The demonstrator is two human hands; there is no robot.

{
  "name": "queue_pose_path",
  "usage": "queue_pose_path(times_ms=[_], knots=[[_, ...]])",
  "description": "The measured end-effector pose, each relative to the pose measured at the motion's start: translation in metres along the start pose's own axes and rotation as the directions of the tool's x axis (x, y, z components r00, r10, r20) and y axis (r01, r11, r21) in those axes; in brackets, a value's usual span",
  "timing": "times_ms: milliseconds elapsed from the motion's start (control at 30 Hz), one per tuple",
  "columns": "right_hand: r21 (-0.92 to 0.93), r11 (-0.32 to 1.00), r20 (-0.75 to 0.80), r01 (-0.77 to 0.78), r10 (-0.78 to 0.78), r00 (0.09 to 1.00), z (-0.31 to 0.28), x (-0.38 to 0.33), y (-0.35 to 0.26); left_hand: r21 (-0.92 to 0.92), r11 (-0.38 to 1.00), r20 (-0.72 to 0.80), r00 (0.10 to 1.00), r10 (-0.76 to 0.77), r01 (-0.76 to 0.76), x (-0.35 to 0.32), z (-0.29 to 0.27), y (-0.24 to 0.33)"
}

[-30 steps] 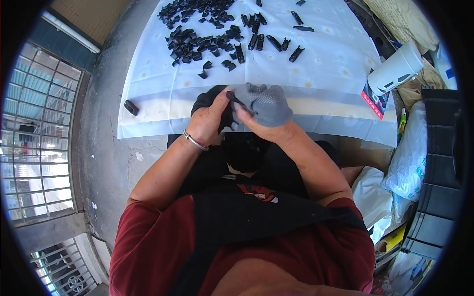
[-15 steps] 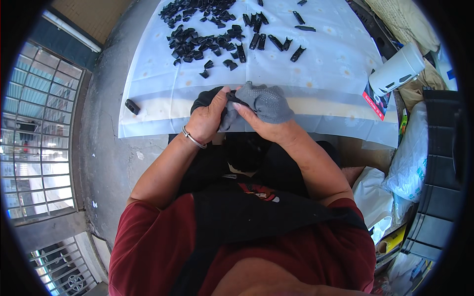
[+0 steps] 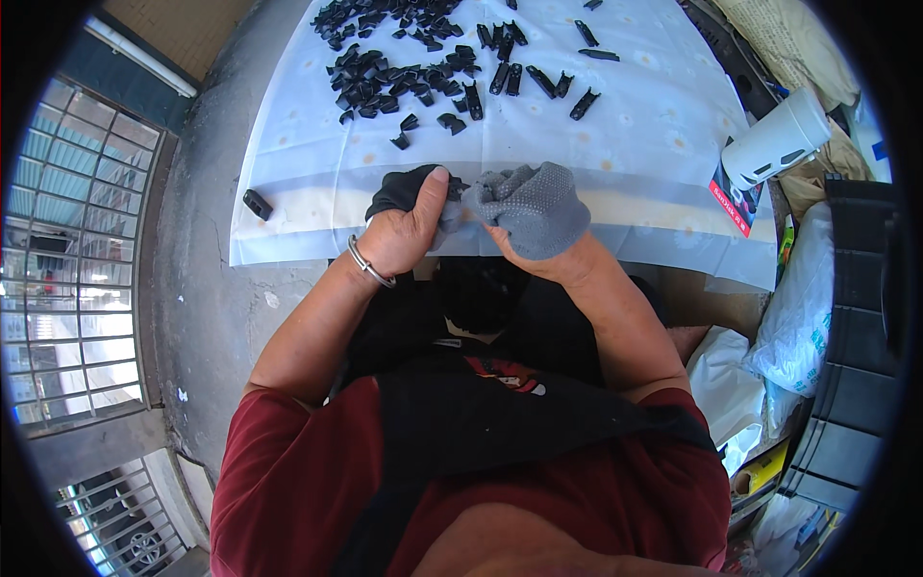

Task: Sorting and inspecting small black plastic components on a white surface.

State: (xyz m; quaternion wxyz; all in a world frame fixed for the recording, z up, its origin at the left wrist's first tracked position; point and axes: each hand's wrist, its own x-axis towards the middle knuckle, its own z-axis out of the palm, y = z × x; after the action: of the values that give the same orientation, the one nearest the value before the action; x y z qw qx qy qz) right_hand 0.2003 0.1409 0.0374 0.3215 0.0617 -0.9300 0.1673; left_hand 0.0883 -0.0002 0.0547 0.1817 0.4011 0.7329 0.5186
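1. The person sits at the near edge of a pale flowered sheet (image 3: 596,115) spread on the concrete floor, both hands raised over the lap so the work stays close to the body and clear of the parts beyond.
2. The right hand (image 3: 538,216) is inside a grey dotted glove (image 3: 534,202), which bunches loosely at the fingertips; it looks only partly seated.
3. The left hand (image 3: 409,231), bare with a metal bangle (image 3: 368,264) at the wrist, lies at 9 o'clock of the gloved hand, touching it. Its thumb and fingers are pinched closed on the glove's loose fabric, as if to tug it along; a black glove (image 3: 404,188) is pressed under the same hand.
4. The right fingers are curled within the glove; how tightly, I cannot tell.
5. At 12 o'clock, well apart, lies a heap of small black plastic clips (image 3: 404,62); one stray clip (image 3: 257,204) sits at 9 o'clock.
6. A white cylindrical container (image 3: 774,149) lies tilted at 2 o'clock.
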Motion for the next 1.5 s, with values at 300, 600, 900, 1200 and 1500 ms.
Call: queue_pose_path(times_ms=[300,600,900,1200,1500], knots=[[-0.023,0.999,-0.027,0.025,-0.025,0.999,0.019,-0.007,-0.011,0.329,0.932,0.004,0.987,0.158,-0.151,-0.001,-0.001,0.003],[-0.005,1.000,-0.008,-0.007,0.007,1.000,0.022,-0.005,-0.019,0.480,0.843,-0.030,0.956,0.292,-0.243,-0.007,0.003,-0.002],[0.286,0.934,0.464,-0.212,0.059,0.884,-0.020,0.014,-0.012,0.437,0.885,0.381,0.925,-0.020,-0.161,-0.001,-0.026,0.001],[-0.568,0.724,0.001,-0.392,0.477,0.879,-0.017,0.029,0.129,0.782,0.567,0.154,0.962,0.226,-0.259,0.081,-0.003,-0.033],[-0.562,0.783,0.143,-0.266,0.409,0.901,-0.011,0.045,0.078,0.796,0.543,0.093,0.940,0.327,-0.267,0.072,-0.005,-0.055]])
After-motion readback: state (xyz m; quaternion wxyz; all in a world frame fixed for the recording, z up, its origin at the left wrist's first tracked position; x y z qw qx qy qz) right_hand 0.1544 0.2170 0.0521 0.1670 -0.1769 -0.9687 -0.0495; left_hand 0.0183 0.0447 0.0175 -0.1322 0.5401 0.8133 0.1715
